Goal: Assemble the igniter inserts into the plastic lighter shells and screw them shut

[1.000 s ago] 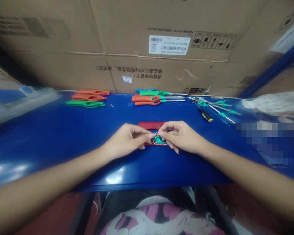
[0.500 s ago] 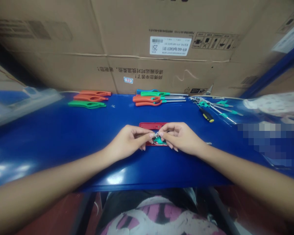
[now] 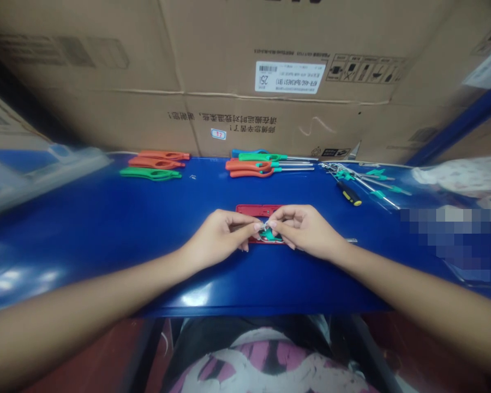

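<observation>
My left hand (image 3: 221,236) and my right hand (image 3: 311,232) meet at the middle of the table, thumb and forefinger of each closed in a pinch. Between the fingertips is a small whitish wire-like piece (image 3: 265,225), too small to make out fully. Right beneath lies a red lighter casing half (image 3: 253,240) with a green inner part (image 3: 270,236) and a pale wire in it, largely covered by my fingers. Another red casing half (image 3: 253,209) lies just behind, its right end hidden by my right hand. A thin metal rod end (image 3: 352,240) shows past my right wrist.
On the blue table (image 3: 180,204), orange and green handle casings (image 3: 157,163) lie back left. Long-nosed lighters (image 3: 253,166) lie back centre. To the right are metal rods with green parts (image 3: 362,177) and a black-yellow screwdriver (image 3: 349,194). A cardboard wall (image 3: 213,60) stands behind.
The whole view has shifted slightly, so things appear a little further right. Both hands keep their pinch on the small whitish piece, with barely any movement over the casing.
</observation>
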A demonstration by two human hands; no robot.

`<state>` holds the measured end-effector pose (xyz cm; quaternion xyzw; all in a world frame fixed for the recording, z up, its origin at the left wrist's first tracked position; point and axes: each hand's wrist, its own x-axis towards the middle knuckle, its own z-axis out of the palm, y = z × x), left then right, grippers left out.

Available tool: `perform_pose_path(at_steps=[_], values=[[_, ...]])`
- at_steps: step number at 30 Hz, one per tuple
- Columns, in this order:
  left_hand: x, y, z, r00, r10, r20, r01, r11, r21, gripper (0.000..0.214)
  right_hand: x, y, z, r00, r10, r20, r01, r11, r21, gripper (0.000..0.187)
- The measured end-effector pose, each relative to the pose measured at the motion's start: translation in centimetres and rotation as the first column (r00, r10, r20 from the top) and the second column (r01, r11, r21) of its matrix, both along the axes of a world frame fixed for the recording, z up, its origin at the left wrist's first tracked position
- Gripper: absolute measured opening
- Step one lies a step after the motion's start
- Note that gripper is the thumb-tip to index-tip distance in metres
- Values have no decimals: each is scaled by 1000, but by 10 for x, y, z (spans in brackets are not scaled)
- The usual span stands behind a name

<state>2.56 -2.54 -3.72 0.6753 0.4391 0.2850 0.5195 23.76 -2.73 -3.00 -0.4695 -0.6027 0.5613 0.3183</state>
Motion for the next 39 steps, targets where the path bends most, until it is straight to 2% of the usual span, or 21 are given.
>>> perform_pose_path(at_steps=[5,10,18,27,34,39], values=[[1,0,8,999,47,26,-46,998,-36,23,2,3,1,1000,3,12,-2,1000,-13,38],[1,1,7,996,81,29,-79,995,-67,20,5,8,5,999,13,44,-13,1000,-2,39],[1,1,4,996,61,65,-57,996,-72,18,6,8,2,998,25,59,-27,999,36,41],[-1,1,4,998,-16,57,18,999,-37,22,6,8,3,996,48,71,-53,996,76,30],[0,0,14,998,12,56,-8,997,-73,19,11,8,7,987,82,138,-94,992,82,22],[-1,1,10,998,9,63,-5,998,-65,22,10,5,5,988,66,137,-77,994,80,21]])
